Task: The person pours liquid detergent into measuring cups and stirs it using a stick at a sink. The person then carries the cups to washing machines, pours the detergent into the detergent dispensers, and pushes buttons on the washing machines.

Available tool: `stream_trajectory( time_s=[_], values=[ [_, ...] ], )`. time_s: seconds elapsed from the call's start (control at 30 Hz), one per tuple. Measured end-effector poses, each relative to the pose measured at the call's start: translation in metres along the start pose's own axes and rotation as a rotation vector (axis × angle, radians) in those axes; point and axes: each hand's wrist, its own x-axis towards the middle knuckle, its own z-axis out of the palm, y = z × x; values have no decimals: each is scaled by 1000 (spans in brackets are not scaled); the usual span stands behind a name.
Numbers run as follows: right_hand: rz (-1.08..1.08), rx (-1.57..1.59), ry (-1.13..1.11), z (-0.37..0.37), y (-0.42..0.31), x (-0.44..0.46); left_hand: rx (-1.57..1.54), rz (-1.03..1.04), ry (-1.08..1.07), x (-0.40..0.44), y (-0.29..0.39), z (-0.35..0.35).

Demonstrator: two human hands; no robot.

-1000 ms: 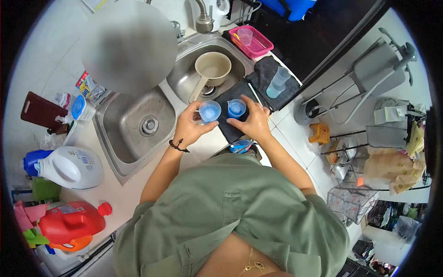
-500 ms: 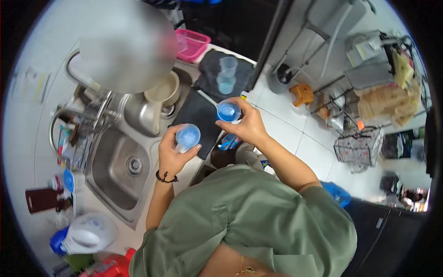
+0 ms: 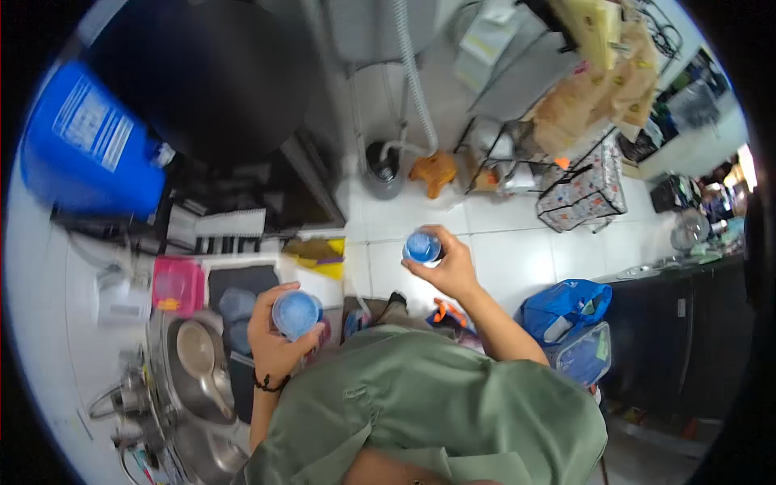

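Observation:
My left hand (image 3: 273,343) is closed around a clear plastic cup (image 3: 296,314), which holds light blue, frothy-looking contents. The counter edge lies close beside that hand. Over the tiled floor, my right hand (image 3: 451,271) grips a second clear plastic cup (image 3: 422,246) with deeper blue contents. The two cups are held well apart. Left of my left hand, blurred clear cups (image 3: 237,303) stand on a dark mat (image 3: 242,280) on the counter.
A beige dipper (image 3: 196,349) lies in the steel sink (image 3: 171,339). Beside it is a pink basket (image 3: 179,287). A large blue jug (image 3: 93,145) stands at upper left. On the right are a blue bag (image 3: 566,305), a clear plastic container (image 3: 584,356) and a patterned bag (image 3: 584,194) on the floor.
My view has turned right, so the sink and counter now sit at lower left. My hands have moved farther apart, each still holding its cup; the right one is now over the floor.

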Motion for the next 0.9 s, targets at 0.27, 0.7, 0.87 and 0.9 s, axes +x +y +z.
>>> stream_trajectory(
  time_s=[0.27, 0.7, 0.87, 0.9],
  values=[
    [212, -6, 231, -127, 46, 29, -248, 68, -241, 149, 18, 120],
    [408, -319, 808, -267, 94, -13, -236, 362, -931, 291, 52, 386],
    [513, -317, 957, -321, 114, -12, -331, 380, -1225, 324, 70, 515],
    [526, -338, 1004, -336, 122, -9, -289, 483, -1222, 332, 79, 543]
  ],
)
